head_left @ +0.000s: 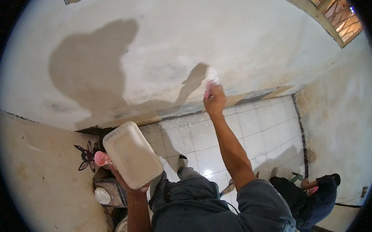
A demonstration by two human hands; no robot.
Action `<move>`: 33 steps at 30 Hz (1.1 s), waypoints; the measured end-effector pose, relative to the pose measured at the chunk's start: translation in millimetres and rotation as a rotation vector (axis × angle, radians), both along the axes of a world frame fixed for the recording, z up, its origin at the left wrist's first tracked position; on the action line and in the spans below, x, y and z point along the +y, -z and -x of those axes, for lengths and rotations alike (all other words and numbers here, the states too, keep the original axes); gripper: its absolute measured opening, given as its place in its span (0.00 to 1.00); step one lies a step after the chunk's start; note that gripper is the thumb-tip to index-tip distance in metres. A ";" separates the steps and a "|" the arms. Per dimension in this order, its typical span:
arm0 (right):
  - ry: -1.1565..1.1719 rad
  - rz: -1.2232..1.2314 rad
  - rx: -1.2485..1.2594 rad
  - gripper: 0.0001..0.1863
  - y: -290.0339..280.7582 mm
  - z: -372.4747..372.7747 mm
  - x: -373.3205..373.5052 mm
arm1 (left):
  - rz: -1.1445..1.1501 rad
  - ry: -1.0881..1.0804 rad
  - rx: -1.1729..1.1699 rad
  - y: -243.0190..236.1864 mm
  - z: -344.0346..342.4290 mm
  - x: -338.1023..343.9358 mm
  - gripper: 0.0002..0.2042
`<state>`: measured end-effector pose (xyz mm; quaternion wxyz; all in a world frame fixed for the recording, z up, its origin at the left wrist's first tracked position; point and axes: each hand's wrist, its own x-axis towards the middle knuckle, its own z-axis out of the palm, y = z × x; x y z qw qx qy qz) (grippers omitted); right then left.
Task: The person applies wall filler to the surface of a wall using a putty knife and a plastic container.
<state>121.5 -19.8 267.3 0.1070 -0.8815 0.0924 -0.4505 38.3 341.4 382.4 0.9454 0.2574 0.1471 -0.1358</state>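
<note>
My left hand is closed on a cream rectangular tray, holding it from below and by its side, with most of my fingers hidden. Right beside the tray's left edge shows a pink cup-shaped thing; whether my left hand grips it too I cannot tell. With my arm stretched forward, my right hand is closed around a small pink-handled tool. Its white end is blurred against the pale wall, so its exact kind is unclear.
White floor tiles run along the wall's foot. A dark box-like stand with a white round thing is at left. Another person in dark clothes bends low at right. A window frame sits at upper right.
</note>
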 end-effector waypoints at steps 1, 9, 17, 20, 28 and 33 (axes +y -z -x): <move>0.065 -0.235 -0.113 0.08 -18.5 1.4 -3.6 | -0.041 0.005 -0.011 3.5 1.4 1.6 0.38; -0.002 -0.618 -0.369 0.07 -114.7 -58.1 6.5 | 0.137 0.225 -0.115 -8.3 -4.3 -18.5 0.38; -0.149 -0.165 -0.333 0.11 -116.0 -34.0 45.3 | 0.065 0.162 -0.181 -13.8 -6.3 -20.6 0.39; 0.055 0.079 -0.297 0.11 -118.3 -33.8 -1.3 | 0.088 0.129 -0.160 -10.9 -5.6 -20.7 0.39; -0.153 0.049 0.003 0.10 -35.3 -1.1 -32.5 | 0.316 0.241 -0.190 31.6 -13.3 9.1 0.39; 0.281 -0.497 -0.303 0.08 -77.9 6.1 -69.5 | 0.228 0.213 -0.137 37.1 -14.5 2.2 0.40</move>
